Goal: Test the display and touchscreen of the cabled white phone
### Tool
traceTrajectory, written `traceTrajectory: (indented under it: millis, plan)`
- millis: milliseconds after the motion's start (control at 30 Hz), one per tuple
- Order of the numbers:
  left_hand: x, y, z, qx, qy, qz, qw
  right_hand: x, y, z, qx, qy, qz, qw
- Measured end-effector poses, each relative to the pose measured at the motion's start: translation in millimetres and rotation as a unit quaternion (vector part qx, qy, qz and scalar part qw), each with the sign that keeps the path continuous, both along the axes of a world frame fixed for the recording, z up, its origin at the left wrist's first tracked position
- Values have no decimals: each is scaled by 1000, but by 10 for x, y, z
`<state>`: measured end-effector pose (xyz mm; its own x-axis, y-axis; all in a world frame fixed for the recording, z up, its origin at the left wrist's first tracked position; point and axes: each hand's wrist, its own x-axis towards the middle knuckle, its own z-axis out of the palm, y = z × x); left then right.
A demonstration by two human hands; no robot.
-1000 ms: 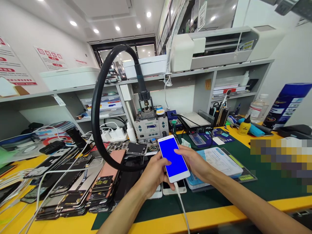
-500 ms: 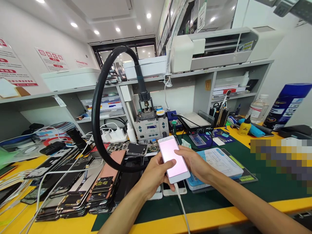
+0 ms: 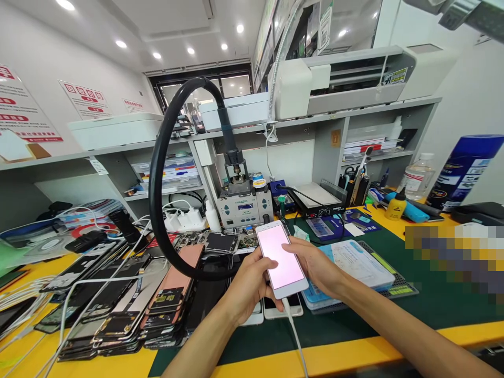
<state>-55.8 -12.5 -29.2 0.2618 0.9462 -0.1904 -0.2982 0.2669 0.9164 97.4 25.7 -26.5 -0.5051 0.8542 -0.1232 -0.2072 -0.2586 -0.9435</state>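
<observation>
A lit white phone [image 3: 285, 265], plugged into a white cable [image 3: 294, 331], was held above the table [image 3: 252, 361]. It was cradled in the curled grip of the left hand [image 3: 254, 281] and steadied by the right hand [image 3: 317, 264], both thumbs laid over the screen. The display was apparently being checked; steadiness was called for. Red Chinese headings were borne by a poster [image 3: 85, 100], its small print unreadable.

The flat rectangular screen [image 3: 279, 249] of the slim white smartphone [image 3: 284, 262], solid blue a second ago, now glows pale pinkish white. The thumb [image 3: 268, 264] of the bare left hand [image 3: 252, 281], reaching farther right half a second ago, has drawn back slightly leftward.
</observation>
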Motion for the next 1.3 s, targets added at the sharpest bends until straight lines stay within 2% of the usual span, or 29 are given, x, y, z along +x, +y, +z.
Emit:
traceTrajectory:
  millis: [333, 667, 867, 1167, 1300]
  plan:
    - [-41, -1, 14, 2, -46, -33, 998, -3, 12, -21, 15, -5, -6, 1000]
    - [-5, -23, -4, 33, 39, -10, 999, 7, -6, 26, 12, 2, 4, 1000]
    - [-18, -17, -26, 51, 45, -17, 998, 3, -2, 21, 18, 13, 7, 1000]
    - [-45, 16, -29, 5, -44, -23, 999, -6, 31, -38, 17, 10, 6, 1000]
    - [-38, 8, -10, 6, -45, -27, 999, -6, 39, -54, 12, 9, 5, 1000]
